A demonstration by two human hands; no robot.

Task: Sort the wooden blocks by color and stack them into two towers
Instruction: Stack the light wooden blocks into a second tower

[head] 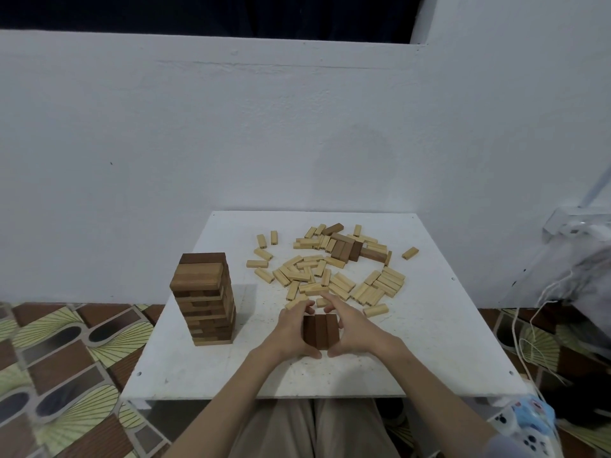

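A tall tower of dark brown blocks [205, 299] stands on the left part of the white board [429, 342]. Three dark blocks [320, 331] lie side by side near the board's middle front. My left hand [292, 332] presses their left side and my right hand [352, 328] presses their right side, squeezing them together. Behind my hands spreads a loose pile of light blocks [327, 276]. Several more dark blocks [347, 247] lie at the far side of that pile.
The board lies on my lap over a patterned floor [66, 375]. A white wall [231, 127] rises right behind it. White cords [529, 342] and a bag [525, 428] sit at the right.
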